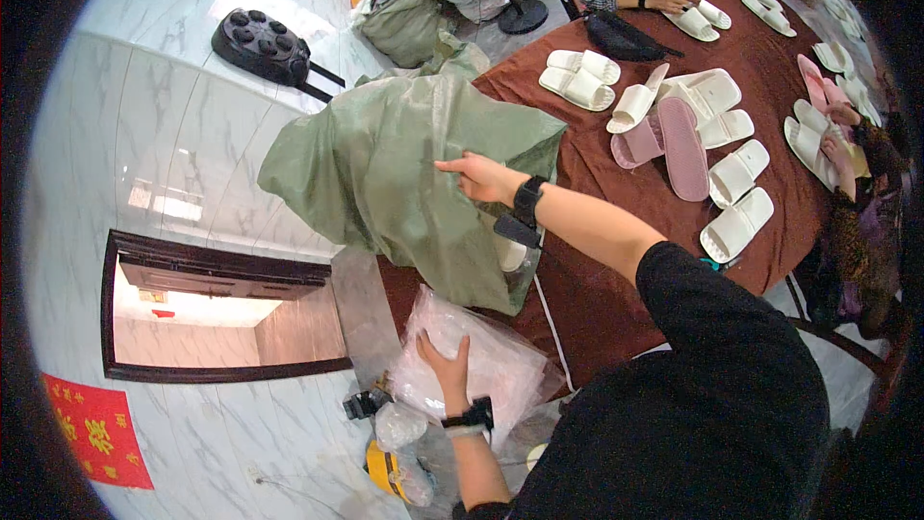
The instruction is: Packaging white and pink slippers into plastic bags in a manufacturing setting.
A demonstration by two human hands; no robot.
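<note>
A large green woven sack [385, 164] is draped over the left end of the brown-covered table. My right hand [479, 179] is over the sack, its index finger stretched out and the other fingers partly curled; I see nothing held in it. Lower down, my left hand [445, 366] lies with thumb and fingers spread, over a stack of clear plastic bags [510, 351]. The palm seems to touch the bags without gripping them. Part of a white slipper [510, 252] shows beneath the sack's edge, near my right wrist.
White slippers [736, 173] and a pink slipper pair [681, 149] lie on the brown cloth [616, 279]. A black bag [621, 36] sits near a person handling slippers across the table. Another person's hands [842, 149] work at the right. Filled sacks [409, 24] stand behind.
</note>
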